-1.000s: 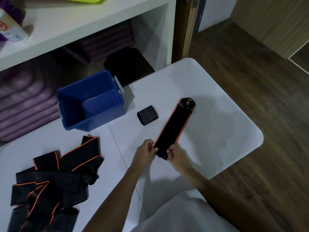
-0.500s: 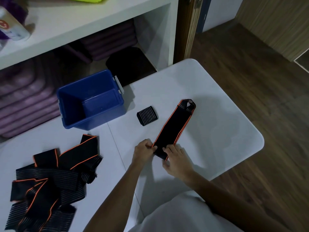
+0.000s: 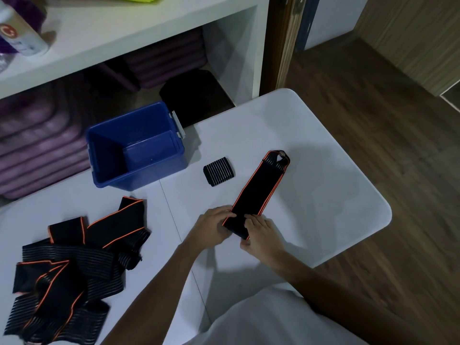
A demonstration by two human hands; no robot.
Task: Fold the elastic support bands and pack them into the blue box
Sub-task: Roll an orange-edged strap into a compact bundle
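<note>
A long black support band with orange edges (image 3: 258,192) lies stretched out on the white table (image 3: 323,195), its looped end pointing away from me. My left hand (image 3: 214,224) and my right hand (image 3: 261,232) both pinch its near end, which is turned over into a small fold or roll. A small black folded piece (image 3: 219,171) lies between the band and the blue box (image 3: 135,148), which stands open with nothing inside at the table's back. A heap of unfolded black and orange bands (image 3: 74,265) lies at the left.
A white shelf unit (image 3: 139,28) stands behind the table, with purple mats underneath and a bottle (image 3: 17,33) on top. The table's rounded right edge drops to a wooden floor (image 3: 398,170).
The near end of the band has been turned over under my fingers, and both hands have shifted slightly forward along it. The rest of the band lies where it was.
</note>
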